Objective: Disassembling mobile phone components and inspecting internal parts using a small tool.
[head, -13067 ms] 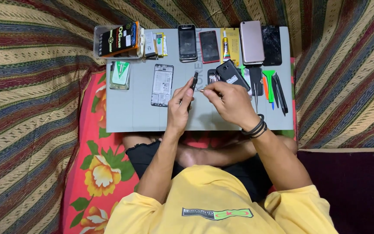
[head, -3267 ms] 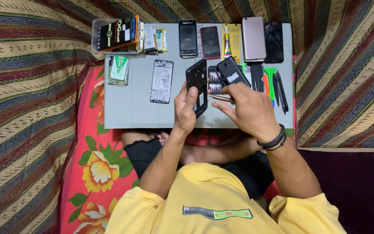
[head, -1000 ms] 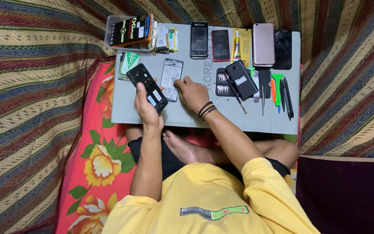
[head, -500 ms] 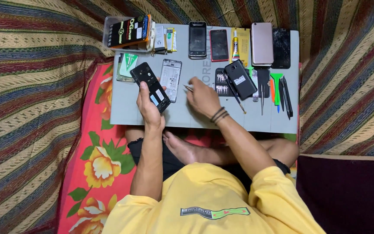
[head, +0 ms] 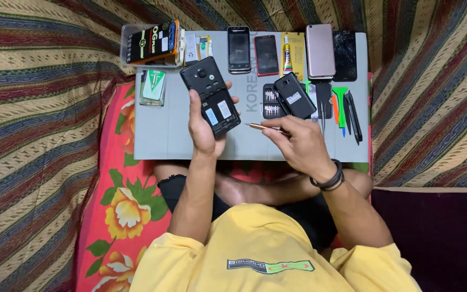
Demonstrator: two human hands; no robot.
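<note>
My left hand (head: 204, 127) grips a black phone (head: 211, 96) with its back cover off, holding it tilted above the grey work mat (head: 160, 140). My right hand (head: 298, 143) pinches a thin metal-tipped screwdriver (head: 260, 127), whose tip points left toward the phone's lower end, a short gap apart. A black wristband sits on my right wrist.
Along the mat's far edge lie a clear box of packets (head: 152, 43), two small phones (head: 240, 50), a glue tube card (head: 293, 51), a pink phone (head: 320, 51) and a cracked screen (head: 345, 48). Another black phone (head: 295, 95), a screwdriver bit set (head: 270, 101) and pry tools (head: 344, 105) lie at right. Striped blankets surround the mat.
The left hand has lifted the opened phone nearer the mat's middle. My right hand picked up the screwdriver from the mat and pulled back toward the near edge, tip aimed at the phone.
</note>
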